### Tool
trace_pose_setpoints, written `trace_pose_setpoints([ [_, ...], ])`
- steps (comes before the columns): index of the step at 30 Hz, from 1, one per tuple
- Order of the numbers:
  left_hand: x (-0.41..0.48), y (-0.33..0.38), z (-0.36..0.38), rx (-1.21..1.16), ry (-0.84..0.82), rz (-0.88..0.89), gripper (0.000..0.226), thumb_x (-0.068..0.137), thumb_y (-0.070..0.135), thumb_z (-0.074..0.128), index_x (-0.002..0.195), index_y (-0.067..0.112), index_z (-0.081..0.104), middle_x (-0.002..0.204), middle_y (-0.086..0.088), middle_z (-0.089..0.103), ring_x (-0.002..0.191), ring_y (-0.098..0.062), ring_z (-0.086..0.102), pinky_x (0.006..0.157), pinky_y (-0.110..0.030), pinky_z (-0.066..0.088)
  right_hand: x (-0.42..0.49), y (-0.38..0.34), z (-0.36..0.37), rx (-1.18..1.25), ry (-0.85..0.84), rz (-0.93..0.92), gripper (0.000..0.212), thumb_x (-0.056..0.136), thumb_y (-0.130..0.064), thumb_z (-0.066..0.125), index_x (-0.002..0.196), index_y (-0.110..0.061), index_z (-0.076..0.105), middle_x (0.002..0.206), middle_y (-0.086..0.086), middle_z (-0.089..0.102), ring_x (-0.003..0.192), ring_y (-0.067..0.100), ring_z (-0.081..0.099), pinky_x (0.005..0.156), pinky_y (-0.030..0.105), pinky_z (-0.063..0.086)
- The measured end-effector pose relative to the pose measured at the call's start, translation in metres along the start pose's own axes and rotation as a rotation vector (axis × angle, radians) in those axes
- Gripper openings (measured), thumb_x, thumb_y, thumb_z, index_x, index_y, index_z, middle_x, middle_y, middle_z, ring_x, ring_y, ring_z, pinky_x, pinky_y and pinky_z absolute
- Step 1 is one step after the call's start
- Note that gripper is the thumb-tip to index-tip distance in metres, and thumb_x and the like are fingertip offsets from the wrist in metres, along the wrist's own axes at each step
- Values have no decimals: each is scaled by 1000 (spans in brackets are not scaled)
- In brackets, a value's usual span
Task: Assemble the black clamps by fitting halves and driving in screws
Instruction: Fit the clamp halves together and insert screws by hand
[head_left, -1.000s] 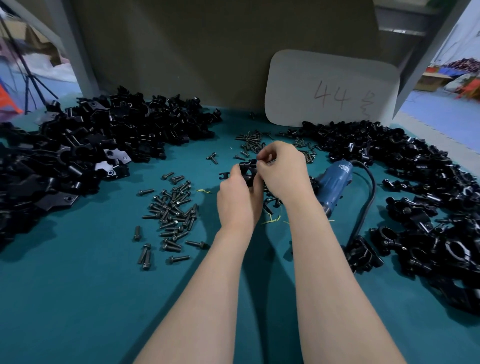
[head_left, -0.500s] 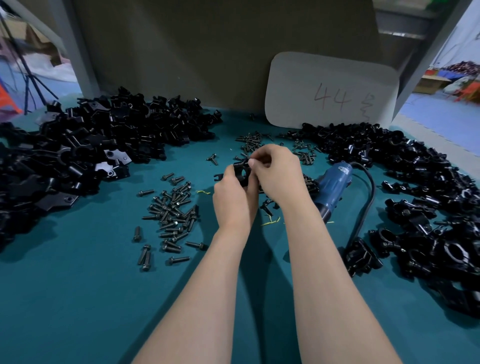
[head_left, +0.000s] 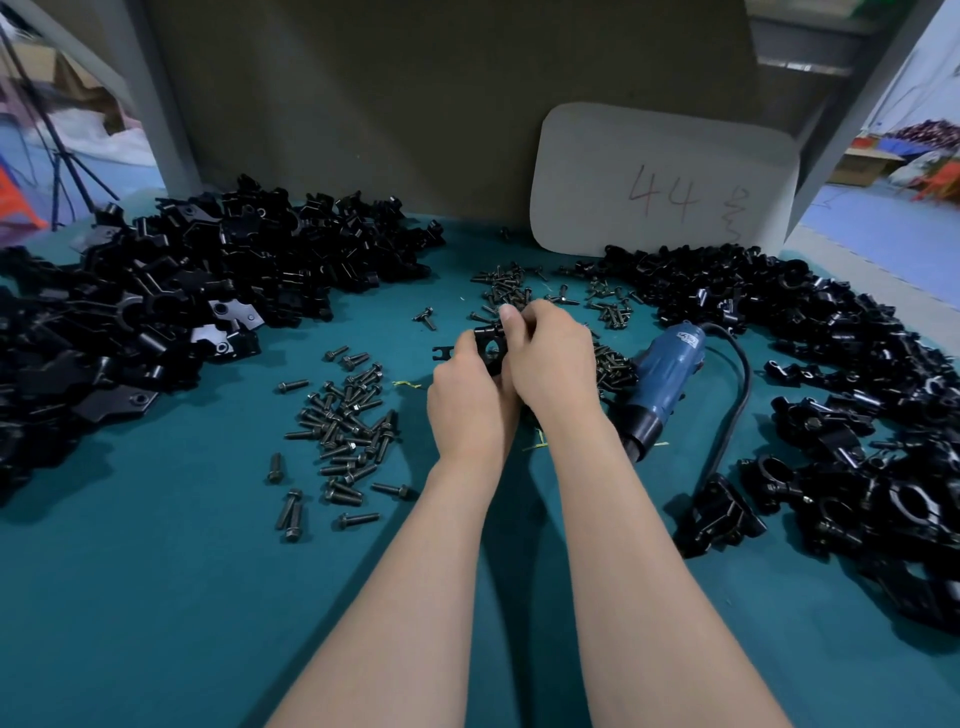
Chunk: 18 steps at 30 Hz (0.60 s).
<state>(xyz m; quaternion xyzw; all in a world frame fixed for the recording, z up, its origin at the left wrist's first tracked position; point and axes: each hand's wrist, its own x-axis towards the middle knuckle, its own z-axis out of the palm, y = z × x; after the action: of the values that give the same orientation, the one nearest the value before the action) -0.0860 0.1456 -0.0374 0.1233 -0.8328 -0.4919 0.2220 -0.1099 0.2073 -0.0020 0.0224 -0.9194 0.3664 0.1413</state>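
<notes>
Item: black clamp (head_left: 488, 347), mid-table above teal mat (head_left: 156, 571), gripped by curled left hand (head_left: 470, 400); right hand (head_left: 553, 358) fingertips pinched at its top, screw there not discernible. Risk: halves slipping out of line under uneven grip, screw seating crooked or dropping among loose screws (head_left: 348, 421).

Teal table (head_left: 156, 623), brown back board (head_left: 415, 104), grey post (head_left: 153, 104), blue floor (head_left: 893, 234) beyond right.
</notes>
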Motion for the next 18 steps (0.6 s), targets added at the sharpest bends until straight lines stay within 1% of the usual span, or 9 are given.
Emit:
trace_pose_setpoints([
  [2, 0, 0, 0, -16, 3, 4, 30, 93, 36, 54, 101, 7, 55, 83, -10, 65, 76, -34, 61, 69, -43, 52, 1, 1, -6, 58, -30, 13, 30, 98, -42, 46, 84, -15, 52, 74, -2, 54, 71, 17, 50, 53, 24, 31],
  [5, 1, -1, 0, -10, 17, -5, 31, 93, 38, 55, 101, 8, 56, 83, -8, 64, 75, -32, 61, 65, -37, 49, 5, 3, -16, 137, -139, 27, 14, 93, -35, 58, 92, -21, 55, 79, -8, 56, 70, 2, 51, 55, 17, 34],
  [7, 1, -1, -1, 0, 19, -3, 30, 94, 38, 54, 101, 8, 55, 84, -10, 65, 76, -34, 61, 66, -39, 50, 6, 3, -18, 98, -172, 8, 5, 93, -25, 60, 93, -22, 56, 76, -12, 50, 68, -1, 47, 54, 13, 32],
  [9, 0, -2, 0, 6, 16, 8, 29, 94, 36, 53, 99, 7, 54, 84, -13, 65, 76, -36, 60, 67, -42, 51, 6, 3, -18, 52, -157, -11, 2, 94, -22, 57, 94, -21, 55, 76, -13, 47, 68, -1, 44, 54, 11, 30],
  [11, 0, -3, 0, 24, 27, 23, 26, 94, 32, 53, 96, 6, 52, 79, -13, 63, 72, -37, 59, 60, -40, 47, 4, 0, -17, 20, -152, -38, 3, 96, -24, 53, 95, -21, 53, 80, -10, 51, 72, 3, 48, 57, 16, 34],
  [12, 1, -3, 0, 37, 34, 29, 24, 94, 30, 52, 95, 6, 51, 78, -13, 62, 71, -37, 59, 58, -38, 45, 3, -1, -17, 4, -160, -53, 5, 97, -24, 51, 95, -20, 52, 83, -6, 55, 76, 9, 51, 60, 21, 37],
  [13, 1, -3, 0, 53, 39, 35, 22, 93, 29, 52, 96, 6, 51, 78, -12, 63, 71, -36, 59, 58, -38, 44, 2, -1, -16, -15, -172, -66, 6, 98, -25, 49, 96, -20, 51, 86, -2, 59, 80, 14, 54, 65, 26, 40],
  [15, 1, -4, 0, 83, 41, 37, 22, 93, 28, 51, 99, 6, 53, 81, -12, 64, 74, -35, 60, 62, -40, 48, 1, -2, -15, -53, -193, -88, 9, 100, -25, 44, 98, -18, 50, 91, 3, 63, 84, 21, 56, 69, 31, 43],
  [18, 2, -4, 0, 105, 47, 35, 24, 93, 29, 51, 102, 6, 55, 82, -12, 65, 74, -35, 60, 65, -41, 50, 0, -1, -13, -69, -209, -101, 14, 101, -26, 40, 100, -16, 48, 89, 5, 63, 81, 22, 56, 66, 32, 41],
])
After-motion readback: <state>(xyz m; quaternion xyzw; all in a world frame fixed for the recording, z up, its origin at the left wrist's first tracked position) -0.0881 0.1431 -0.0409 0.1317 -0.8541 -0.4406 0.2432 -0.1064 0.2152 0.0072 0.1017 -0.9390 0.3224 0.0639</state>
